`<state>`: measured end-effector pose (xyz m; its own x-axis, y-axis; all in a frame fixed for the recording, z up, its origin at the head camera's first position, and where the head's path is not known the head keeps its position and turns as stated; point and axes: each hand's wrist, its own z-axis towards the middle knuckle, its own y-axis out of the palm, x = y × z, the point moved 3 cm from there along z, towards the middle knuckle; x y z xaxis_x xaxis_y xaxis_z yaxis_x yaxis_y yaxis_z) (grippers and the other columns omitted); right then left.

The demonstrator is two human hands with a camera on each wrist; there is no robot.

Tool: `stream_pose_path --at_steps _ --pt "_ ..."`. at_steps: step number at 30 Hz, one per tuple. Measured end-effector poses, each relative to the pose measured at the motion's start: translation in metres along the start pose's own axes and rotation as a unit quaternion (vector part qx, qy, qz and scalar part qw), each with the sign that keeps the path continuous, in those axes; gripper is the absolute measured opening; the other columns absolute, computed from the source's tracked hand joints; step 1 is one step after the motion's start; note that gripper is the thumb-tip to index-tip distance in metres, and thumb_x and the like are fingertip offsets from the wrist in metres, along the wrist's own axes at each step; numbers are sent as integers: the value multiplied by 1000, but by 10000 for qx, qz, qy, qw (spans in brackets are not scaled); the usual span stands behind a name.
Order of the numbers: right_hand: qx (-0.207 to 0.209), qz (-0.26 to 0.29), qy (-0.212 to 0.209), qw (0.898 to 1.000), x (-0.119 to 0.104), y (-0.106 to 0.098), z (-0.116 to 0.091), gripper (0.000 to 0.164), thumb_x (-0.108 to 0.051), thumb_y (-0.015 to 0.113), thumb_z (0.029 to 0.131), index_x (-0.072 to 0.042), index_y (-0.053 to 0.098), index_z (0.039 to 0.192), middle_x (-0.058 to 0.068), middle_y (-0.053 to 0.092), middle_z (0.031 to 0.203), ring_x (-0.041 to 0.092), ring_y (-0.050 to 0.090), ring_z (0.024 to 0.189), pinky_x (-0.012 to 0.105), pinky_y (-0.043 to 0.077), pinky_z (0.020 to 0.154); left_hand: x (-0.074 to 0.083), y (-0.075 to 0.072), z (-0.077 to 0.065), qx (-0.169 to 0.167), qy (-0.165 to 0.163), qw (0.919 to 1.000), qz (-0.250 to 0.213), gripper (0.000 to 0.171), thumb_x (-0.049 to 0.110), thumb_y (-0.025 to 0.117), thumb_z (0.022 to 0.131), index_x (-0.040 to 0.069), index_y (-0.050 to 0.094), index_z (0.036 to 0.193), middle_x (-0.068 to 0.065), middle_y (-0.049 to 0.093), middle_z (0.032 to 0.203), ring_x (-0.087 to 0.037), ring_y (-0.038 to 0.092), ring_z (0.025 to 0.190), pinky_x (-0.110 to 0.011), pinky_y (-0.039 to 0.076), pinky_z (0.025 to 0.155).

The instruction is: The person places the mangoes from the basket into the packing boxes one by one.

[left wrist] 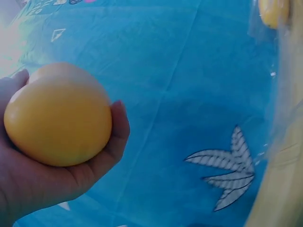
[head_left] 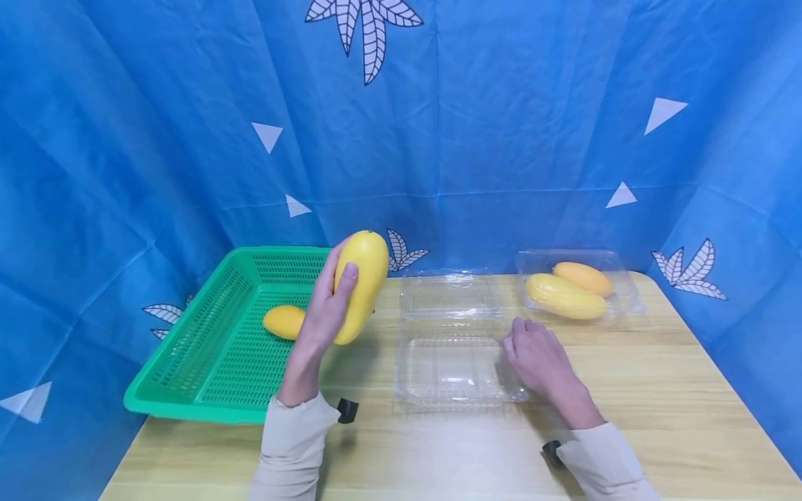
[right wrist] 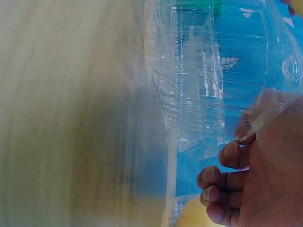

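A yellow papaya [head_left: 365, 278] is held in my left hand [head_left: 324, 306], raised above the table between the green basket and a clear plastic clamshell box [head_left: 441, 400]. In the left wrist view the fingers and thumb curl round the papaya [left wrist: 59, 120], whose rounded end faces the camera. The clamshell lies unfolded, its lid [head_left: 451, 296] toward the curtain. At the box's right side is my right hand [head_left: 540, 356]. The right wrist view shows its thumb and index finger pinching the clear rim [right wrist: 258, 123], with the other fingers curled.
The green basket [head_left: 169, 410] at left contains an orange-yellow mango [head_left: 283, 321], partly hidden by my left hand. At the back right, another clear box [head_left: 532, 257] holds a yellow papaya [head_left: 564, 298] and a mango [head_left: 583, 277]. A blue curtain [head_left: 489, 139] surrounds the wooden table [head_left: 664, 390].
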<state>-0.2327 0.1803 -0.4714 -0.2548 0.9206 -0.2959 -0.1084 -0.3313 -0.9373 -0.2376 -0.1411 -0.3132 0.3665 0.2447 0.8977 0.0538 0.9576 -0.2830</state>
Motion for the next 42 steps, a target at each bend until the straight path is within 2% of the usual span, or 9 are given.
stream_pose_path --at_steps 5,11,14,19,25,29,32,34,42 --pt "-80 8 -24 10000 0 0 1 22 -20 37 98 -9 43 80 4 42 69 21 41 65 33 36 60 -8 9 0 -103 36 9994 -342 46 27 41 101 15 32 145 -14 50 107 -24 56 75 -36 52 63" --pt "-130 46 87 9999 2 -1 1 23 -21 38 99 -9 43 80 4 42 70 21 40 66 33 36 60 -29 18 2 -336 202 9962 -783 55 28 54 94 29 31 144 -5 44 127 -29 53 98 -46 51 76" --pt "-147 61 44 9999 1 0 0 23 -22 38 99 -10 43 80 4 42 70 21 41 66 33 37 60 -32 23 0 -438 294 9954 -794 62 28 58 91 32 28 145 1 41 134 -27 48 108 -50 47 82" --pt "-68 11 6 10000 1 2 -1 22 -22 39 98 -10 43 80 4 43 70 22 42 66 35 38 60 -27 27 -4 -655 324 9950 -685 70 23 63 88 33 27 147 4 39 137 -25 49 112 -48 48 83" --pt "81 -11 -29 10000 1 0 -1 21 -20 40 97 -9 44 79 4 43 70 22 42 66 35 38 60 -6 37 -9 -1029 182 9932 -518 69 16 68 86 22 35 146 -2 42 136 -28 51 111 -45 50 84" --pt "81 2 -19 10000 1 0 0 21 -20 40 97 -9 44 80 4 44 71 22 42 66 35 39 60 1 44 -11 -1251 20 9920 -148 68 16 68 86 25 36 146 -2 41 137 -25 50 109 -43 48 82" --pt "78 -31 -24 10000 1 0 0 21 -20 40 97 -9 45 80 4 44 71 22 43 66 35 39 60 -1 50 -12 -1346 87 9907 167 69 18 68 86 28 35 146 -1 40 139 -24 48 110 -43 47 81" --pt "103 -56 -42 9999 2 0 0 20 -19 41 97 -9 44 79 4 43 70 22 42 66 35 39 59 -5 53 -11 -1408 144 9894 317 69 19 69 86 29 35 146 -2 40 139 -23 48 110 -42 47 81" --pt "167 -18 -75 9998 2 0 0 20 -18 41 97 -9 45 79 4 43 69 21 42 65 35 39 59 -54 72 -4 -1771 117 9812 753 75 39 79 76 40 40 139 16 43 136 -16 48 111 -41 47 83"
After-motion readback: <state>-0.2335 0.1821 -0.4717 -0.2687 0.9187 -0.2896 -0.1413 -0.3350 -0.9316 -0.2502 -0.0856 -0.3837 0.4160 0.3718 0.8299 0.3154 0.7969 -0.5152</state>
